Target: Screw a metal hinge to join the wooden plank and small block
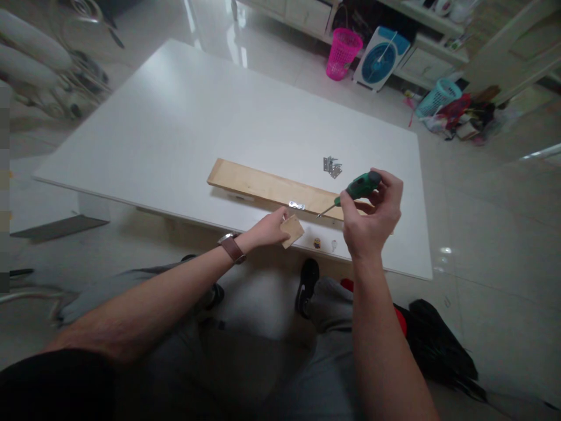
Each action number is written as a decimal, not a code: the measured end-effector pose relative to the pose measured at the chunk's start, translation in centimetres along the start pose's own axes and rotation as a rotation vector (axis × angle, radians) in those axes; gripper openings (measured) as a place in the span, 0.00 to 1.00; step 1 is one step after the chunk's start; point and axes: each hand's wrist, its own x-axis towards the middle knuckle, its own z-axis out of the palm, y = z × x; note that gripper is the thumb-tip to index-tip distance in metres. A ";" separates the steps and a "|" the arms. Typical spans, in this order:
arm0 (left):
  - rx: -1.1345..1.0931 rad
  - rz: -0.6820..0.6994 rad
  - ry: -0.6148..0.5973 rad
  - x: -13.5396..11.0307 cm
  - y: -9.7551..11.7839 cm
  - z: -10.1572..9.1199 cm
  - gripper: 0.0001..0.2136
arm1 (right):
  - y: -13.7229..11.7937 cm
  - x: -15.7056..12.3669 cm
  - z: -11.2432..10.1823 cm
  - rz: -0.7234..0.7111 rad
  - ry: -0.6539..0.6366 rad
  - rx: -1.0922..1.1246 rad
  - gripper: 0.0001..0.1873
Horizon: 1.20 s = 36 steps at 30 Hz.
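Note:
My left hand (276, 227) grips a small wooden block (293, 231) near the front edge of the white table. A green-handled screwdriver (360, 186) is held in my right hand (372, 210), its thin shaft pointing down and left. Between and behind my hands lies a long wooden board (258, 182), its right part hidden by the right hand. A metal hinge (297, 205) sits at the board's near edge, close to the block. The screwdriver's tip appears close to that edge; whether it touches anything I cannot tell.
Beyond the board, several metal hinges (333, 166) lie in a pile on the white table (184, 111). Two small items, one yellow-brown (317, 242), lie by the front edge. Past the table stand a pink basket (343, 54), a blue-and-white fan (379, 58) and a turquoise basket (440, 96).

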 end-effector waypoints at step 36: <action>-0.576 -0.122 0.074 -0.6 0.5 1.1 0.25 | -0.6 -0.1 0.8 -0.033 0.091 0.030 0.32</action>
